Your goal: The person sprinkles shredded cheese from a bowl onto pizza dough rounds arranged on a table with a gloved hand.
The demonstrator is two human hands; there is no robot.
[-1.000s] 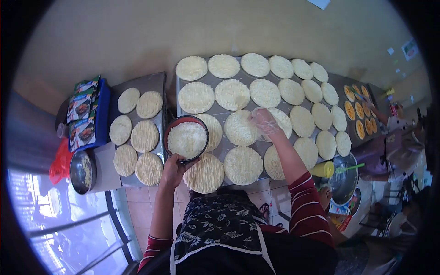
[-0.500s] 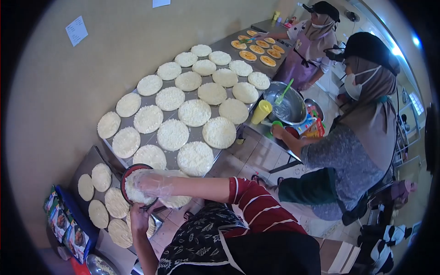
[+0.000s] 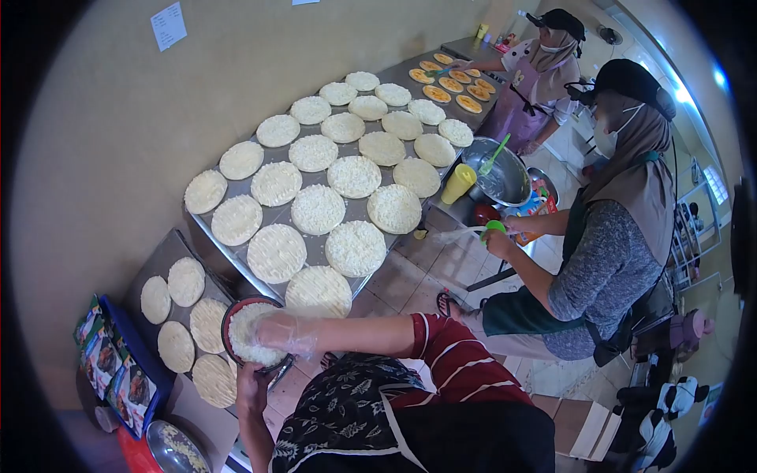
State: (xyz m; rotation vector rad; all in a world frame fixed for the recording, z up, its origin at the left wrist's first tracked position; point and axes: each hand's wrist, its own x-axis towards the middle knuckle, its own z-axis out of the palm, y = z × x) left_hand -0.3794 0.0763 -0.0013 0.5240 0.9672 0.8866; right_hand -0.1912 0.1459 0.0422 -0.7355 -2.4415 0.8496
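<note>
Right hand (image 3: pixel 277 330) in bowl (image 3: pixel 228 337), flatbreads (image 3: pixel 276 252) beyond

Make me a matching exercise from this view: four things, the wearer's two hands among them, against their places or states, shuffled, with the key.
1. Left hand
2. Right hand
3. Yellow cup
4. Blue container

A. Beside a large metal bowl
B. Clear-gloved, reaching into white topping
C. Holding printed packets
D. Gripping the red-lined bowl

Pairs: 1-D, 2-B, 3-A, 4-C
</note>
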